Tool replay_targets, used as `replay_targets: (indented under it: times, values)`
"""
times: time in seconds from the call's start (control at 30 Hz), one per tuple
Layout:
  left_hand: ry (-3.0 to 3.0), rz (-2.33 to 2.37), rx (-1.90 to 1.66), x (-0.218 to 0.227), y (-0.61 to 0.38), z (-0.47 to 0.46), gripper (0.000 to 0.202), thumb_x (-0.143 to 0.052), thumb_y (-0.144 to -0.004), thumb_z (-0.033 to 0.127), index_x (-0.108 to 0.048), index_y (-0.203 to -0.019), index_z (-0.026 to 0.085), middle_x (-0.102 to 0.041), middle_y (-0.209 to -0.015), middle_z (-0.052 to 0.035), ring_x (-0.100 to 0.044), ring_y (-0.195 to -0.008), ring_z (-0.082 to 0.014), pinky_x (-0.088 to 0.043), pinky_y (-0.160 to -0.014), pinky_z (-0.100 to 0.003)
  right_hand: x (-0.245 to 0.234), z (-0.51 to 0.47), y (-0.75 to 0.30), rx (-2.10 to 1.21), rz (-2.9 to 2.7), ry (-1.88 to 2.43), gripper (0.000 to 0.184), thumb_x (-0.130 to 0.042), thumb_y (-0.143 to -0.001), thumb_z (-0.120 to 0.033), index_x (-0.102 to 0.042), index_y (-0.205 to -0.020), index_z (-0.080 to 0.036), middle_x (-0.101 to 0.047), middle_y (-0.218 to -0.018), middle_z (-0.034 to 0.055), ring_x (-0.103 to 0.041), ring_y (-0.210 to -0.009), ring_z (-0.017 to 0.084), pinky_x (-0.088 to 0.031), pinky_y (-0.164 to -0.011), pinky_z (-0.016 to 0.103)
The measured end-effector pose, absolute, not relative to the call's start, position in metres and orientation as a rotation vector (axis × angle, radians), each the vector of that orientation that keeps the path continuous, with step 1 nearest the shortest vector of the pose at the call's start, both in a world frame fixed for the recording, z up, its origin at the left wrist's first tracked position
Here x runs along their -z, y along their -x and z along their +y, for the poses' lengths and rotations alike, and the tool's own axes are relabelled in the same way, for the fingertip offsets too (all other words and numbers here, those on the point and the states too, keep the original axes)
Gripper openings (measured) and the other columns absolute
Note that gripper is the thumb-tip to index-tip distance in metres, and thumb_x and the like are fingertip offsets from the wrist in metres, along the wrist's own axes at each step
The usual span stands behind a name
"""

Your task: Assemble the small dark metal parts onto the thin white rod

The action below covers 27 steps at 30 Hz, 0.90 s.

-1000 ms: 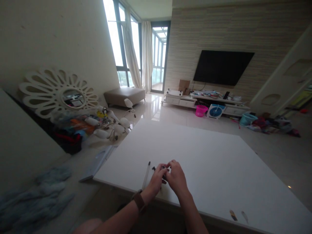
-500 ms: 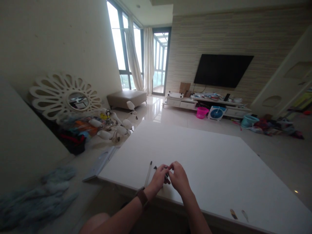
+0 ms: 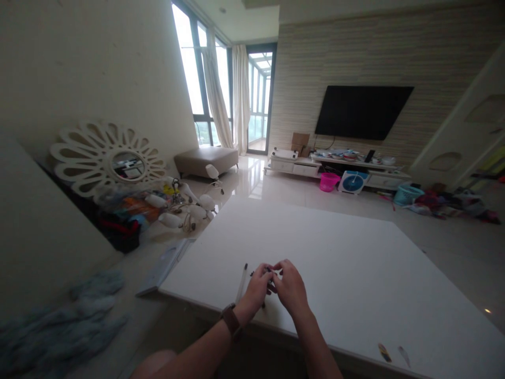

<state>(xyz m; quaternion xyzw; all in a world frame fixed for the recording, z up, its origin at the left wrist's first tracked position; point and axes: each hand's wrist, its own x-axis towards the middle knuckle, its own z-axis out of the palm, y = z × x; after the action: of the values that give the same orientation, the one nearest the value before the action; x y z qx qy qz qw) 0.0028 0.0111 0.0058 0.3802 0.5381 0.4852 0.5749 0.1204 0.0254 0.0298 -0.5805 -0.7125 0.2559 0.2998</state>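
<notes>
Over the near edge of the white table (image 3: 315,237), my two hands meet around a small dark object (image 3: 270,270), mostly covered by fingers, so its kind does not show. My left hand (image 3: 258,284), with a brown-strapped watch (image 3: 230,318) at the wrist, is closed on it. My right hand (image 3: 290,284) pinches at the same object from the other side, fingers bent. Just left of my left hand lies a slim pale stick with a dark tip (image 3: 242,281), perhaps a pen. A small dark piece (image 3: 252,273) shows by the left fingers.
Two small flat pieces, one dark and yellowish (image 3: 384,352) and one pale (image 3: 404,356), lie near the table's right front edge. A light fixture with white shades (image 3: 197,210) and a flat white panel (image 3: 163,268) are on the floor at left. Grey fluffy material (image 3: 79,321) lies lower left.
The fingers have shifted slightly around the small object; both hands stay together at the same spot. The whole view has moved a little.
</notes>
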Motion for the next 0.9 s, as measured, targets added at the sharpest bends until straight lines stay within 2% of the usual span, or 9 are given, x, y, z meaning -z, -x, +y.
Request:
replay_targets:
  times: [0.23, 0.5, 0.67, 0.8, 0.9]
  values:
    - [-0.868, 1.249, -1.16, -0.012, -0.004, 0.003, 0.031, -0.054, -0.074, 0.04, -0.055, -0.097, 0.019, -0.061, -0.081, -0.0012, -0.059, -0.061, -0.0124, -0.039, -0.052, -0.022, -0.038, 0.017, -0.113, -0.567, -1.859, 1.507, 0.013, -0.054, -0.086, -0.018, -0.067, -0.088, -0.021, -0.068, -0.095, 0.0046, -0.064, -0.086, 0.021, -0.045, -0.076, 0.032]
    - [-0.863, 1.262, -1.153, -0.009, -0.002, 0.006, 0.028, -0.052, -0.076, 0.038, -0.053, -0.097, 0.019, -0.062, -0.089, -0.0038, -0.058, -0.066, -0.014, -0.04, -0.054, -0.024, -0.033, 0.022, -0.113, -0.638, -1.884, 1.485, 0.016, -0.056, -0.084, -0.014, -0.07, -0.086, -0.021, -0.07, -0.095, 0.0046, -0.066, -0.083, 0.02, -0.046, -0.074, 0.03]
    - [-0.937, 1.323, -1.172, -0.009, 0.0, 0.005, 0.031, -0.05, -0.079, 0.033, -0.053, -0.107, 0.02, -0.061, -0.092, -0.0039, -0.06, -0.074, -0.0161, -0.042, -0.058, -0.026, -0.031, 0.024, -0.112, -0.621, -1.906, 1.492, 0.018, -0.056, -0.084, -0.017, -0.073, -0.089, -0.021, -0.069, -0.097, 0.006, -0.064, -0.083, 0.02, -0.046, -0.075, 0.031]
    - [-1.019, 1.346, -1.212, -0.015, 0.001, 0.0, 0.034, -0.051, -0.083, 0.033, -0.052, -0.114, 0.021, -0.062, -0.097, -0.0044, -0.06, -0.082, -0.0171, -0.044, -0.065, -0.026, -0.027, 0.027, -0.112, -0.762, -1.802, 1.407, 0.018, -0.056, -0.08, -0.015, -0.072, -0.088, -0.019, -0.069, -0.095, 0.0054, -0.065, -0.078, 0.019, -0.049, -0.073, 0.03]
    - [-1.009, 1.328, -1.218, -0.019, 0.001, -0.002, 0.034, -0.051, -0.083, 0.034, -0.052, -0.115, 0.021, -0.062, -0.101, -0.0053, -0.06, -0.084, -0.0178, -0.044, -0.064, -0.026, -0.023, 0.028, -0.112, -0.8, -1.742, 1.355, 0.018, -0.056, -0.079, -0.015, -0.07, -0.089, -0.018, -0.068, -0.095, 0.0062, -0.065, -0.078, 0.019, -0.051, -0.074, 0.031]
